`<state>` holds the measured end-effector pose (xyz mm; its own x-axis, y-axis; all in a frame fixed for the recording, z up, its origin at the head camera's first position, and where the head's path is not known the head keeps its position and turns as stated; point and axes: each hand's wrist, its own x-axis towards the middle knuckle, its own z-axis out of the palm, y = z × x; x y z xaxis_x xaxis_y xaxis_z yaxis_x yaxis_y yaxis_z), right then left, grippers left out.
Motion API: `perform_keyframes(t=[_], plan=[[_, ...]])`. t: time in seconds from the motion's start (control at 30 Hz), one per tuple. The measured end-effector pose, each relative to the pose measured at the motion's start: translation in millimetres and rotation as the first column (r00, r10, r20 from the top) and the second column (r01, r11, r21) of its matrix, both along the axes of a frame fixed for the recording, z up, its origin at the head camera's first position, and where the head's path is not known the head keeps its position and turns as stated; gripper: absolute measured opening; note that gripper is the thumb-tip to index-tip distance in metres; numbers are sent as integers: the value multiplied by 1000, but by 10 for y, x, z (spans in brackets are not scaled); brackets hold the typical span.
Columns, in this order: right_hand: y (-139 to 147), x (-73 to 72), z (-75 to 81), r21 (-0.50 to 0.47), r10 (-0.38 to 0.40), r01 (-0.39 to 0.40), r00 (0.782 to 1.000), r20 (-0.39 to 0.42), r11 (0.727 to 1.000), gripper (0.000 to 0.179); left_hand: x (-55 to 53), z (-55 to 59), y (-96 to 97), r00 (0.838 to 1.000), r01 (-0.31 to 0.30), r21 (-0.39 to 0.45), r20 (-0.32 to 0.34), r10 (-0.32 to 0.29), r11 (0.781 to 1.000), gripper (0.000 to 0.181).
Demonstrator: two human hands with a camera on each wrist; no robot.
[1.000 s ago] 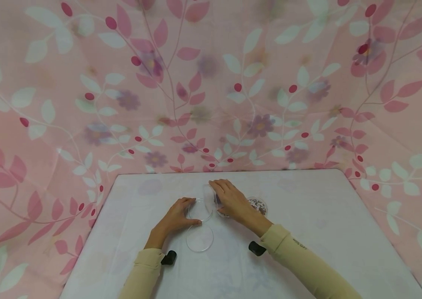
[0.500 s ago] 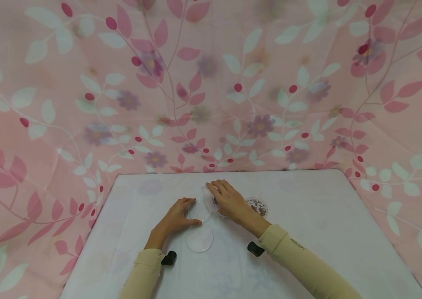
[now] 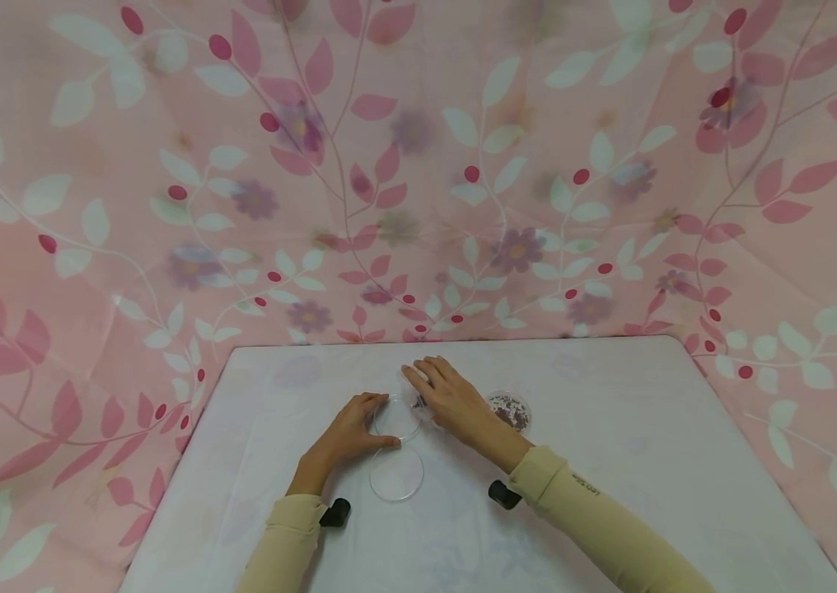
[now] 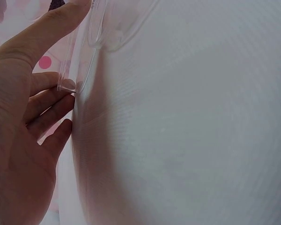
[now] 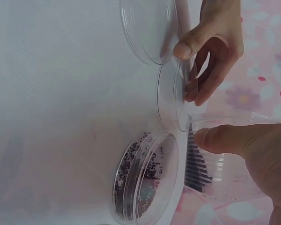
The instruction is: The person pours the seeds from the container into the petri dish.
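Observation:
My left hand [image 3: 350, 427] grips a clear petri dish [image 3: 398, 422] at its sides, thumb in front and fingers behind. Just in front of that dish lies a clear round lid or dish half [image 3: 396, 475]. My right hand [image 3: 455, 405] holds a clear plastic container [image 5: 234, 164], tilted, at the right edge of the gripped dish. Inside the container a dark striped patch [image 5: 196, 168] shows, with a few tiny specks. Beside my right wrist stands a petri dish with small dark grains [image 5: 136, 192]. In the left wrist view, my left fingers [image 4: 51, 105] touch the gripped dish's wall.
A white cloth [image 3: 574, 527] covers the table. Pink floral fabric [image 3: 418, 165] hangs behind and at the sides. Black wrist cameras [image 3: 335, 512] sit under both forearms, close to the tabletop.
My right hand has moved a little to the left, tilting the container further towards the gripped dish. More of the grain-filled dish shows now. My left hand has stayed still.

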<state>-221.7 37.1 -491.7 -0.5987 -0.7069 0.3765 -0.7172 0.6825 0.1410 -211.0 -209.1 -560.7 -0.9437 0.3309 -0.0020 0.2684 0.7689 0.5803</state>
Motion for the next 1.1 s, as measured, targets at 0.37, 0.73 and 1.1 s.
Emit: perform_keyframes(t=[0.37, 0.73, 1.1], plan=[[-18, 4, 18, 22, 11, -10, 998, -68, 1000, 71, -8, -4, 7, 1000, 8, -1, -13, -8, 1000, 90], [-8, 10, 20, 38, 7, -5, 998, -55, 999, 76, -13, -24, 5, 999, 19, -8, -33, -19, 1000, 88], [-14, 15, 22, 34, 11, -9, 998, -59, 999, 78, -30, -65, -17, 998, 31, -11, -61, -32, 999, 91]])
